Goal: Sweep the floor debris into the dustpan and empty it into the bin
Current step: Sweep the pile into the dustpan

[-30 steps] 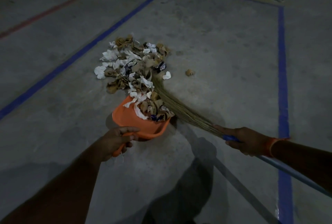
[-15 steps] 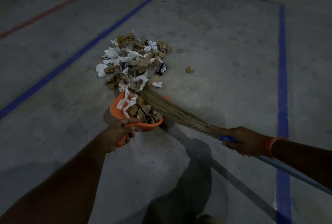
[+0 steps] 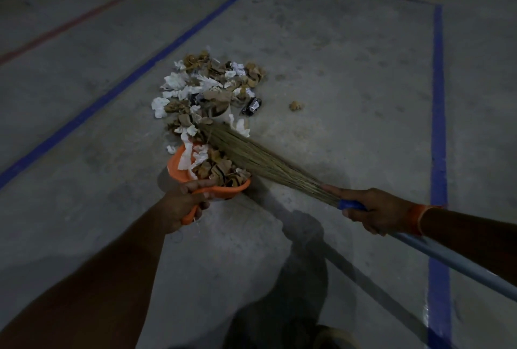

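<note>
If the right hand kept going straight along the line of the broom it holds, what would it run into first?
Most likely the orange dustpan. The right hand points up-left along the broom, whose bristles cross the pan's loaded far side toward the debris pile. Depth is unclear from this single view, so it might pass just beside the rim.

Ahead of you the heap of crumpled white paper and dry brown leaves [image 3: 207, 91] blocks the middle of the grey concrete floor [image 3: 349, 55]. The orange plastic dustpan [image 3: 179, 172] sits at its near edge, and the straw broom with blue handle [image 3: 260, 159] slants across from the right. A small brown scrap [image 3: 295, 105] lies apart to the right. You have open floor on both sides.
</note>
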Demonstrator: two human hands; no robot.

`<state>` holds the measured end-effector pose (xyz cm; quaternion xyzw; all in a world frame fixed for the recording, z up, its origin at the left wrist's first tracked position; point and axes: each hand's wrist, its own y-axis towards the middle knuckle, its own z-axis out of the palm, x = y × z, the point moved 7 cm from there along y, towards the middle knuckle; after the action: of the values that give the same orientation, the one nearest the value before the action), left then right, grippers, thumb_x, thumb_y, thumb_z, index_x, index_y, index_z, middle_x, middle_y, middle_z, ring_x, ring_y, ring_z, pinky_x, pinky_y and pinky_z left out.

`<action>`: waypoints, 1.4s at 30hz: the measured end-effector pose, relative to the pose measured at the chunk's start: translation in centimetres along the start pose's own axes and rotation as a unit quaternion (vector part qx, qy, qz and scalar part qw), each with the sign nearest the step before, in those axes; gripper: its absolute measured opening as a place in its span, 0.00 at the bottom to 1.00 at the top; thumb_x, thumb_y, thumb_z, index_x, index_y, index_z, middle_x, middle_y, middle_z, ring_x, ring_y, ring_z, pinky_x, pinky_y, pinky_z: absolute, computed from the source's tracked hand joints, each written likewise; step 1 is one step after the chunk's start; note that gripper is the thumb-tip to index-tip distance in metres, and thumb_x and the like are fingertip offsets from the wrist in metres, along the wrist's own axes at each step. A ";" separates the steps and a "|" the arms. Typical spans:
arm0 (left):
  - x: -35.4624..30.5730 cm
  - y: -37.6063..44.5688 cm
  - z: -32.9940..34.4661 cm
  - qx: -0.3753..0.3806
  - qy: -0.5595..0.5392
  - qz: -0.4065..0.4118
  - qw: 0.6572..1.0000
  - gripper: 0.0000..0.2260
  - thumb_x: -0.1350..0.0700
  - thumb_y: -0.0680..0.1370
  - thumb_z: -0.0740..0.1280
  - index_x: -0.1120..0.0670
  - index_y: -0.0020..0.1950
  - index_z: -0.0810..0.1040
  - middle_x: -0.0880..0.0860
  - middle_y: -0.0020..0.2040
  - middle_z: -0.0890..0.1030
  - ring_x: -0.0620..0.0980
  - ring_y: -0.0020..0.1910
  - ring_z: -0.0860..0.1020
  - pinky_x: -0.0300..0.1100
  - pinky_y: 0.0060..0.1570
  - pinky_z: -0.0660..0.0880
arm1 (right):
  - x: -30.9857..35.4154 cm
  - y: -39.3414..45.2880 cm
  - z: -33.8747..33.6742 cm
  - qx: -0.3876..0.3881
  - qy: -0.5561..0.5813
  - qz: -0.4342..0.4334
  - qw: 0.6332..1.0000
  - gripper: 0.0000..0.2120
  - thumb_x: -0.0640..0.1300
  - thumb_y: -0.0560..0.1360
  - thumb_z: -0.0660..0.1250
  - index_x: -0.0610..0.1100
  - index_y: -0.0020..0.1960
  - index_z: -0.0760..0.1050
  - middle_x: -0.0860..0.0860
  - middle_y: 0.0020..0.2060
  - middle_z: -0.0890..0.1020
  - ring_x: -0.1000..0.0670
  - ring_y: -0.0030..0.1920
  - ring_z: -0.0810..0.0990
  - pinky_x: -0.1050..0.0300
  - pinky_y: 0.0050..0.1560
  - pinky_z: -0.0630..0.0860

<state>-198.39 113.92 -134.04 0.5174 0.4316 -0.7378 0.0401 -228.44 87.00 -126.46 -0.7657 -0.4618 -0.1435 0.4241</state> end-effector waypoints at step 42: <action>1.4 -4.8 -7.9 -0.003 0.026 0.030 0.999 0.15 0.64 0.81 0.66 0.53 0.66 0.81 0.56 0.47 0.81 0.46 0.38 0.79 0.38 0.28 0.72 | 2.7 3.7 -9.2 -0.152 -0.044 -0.020 0.987 0.20 0.40 0.80 0.62 0.64 0.63 0.72 0.48 0.32 0.80 0.43 0.27 0.79 0.56 0.28 0.77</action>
<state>-195.72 122.81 -133.01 0.5487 0.4194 -0.7213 0.0529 -222.30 80.58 -121.18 -0.8173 -0.4683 -0.1862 0.2793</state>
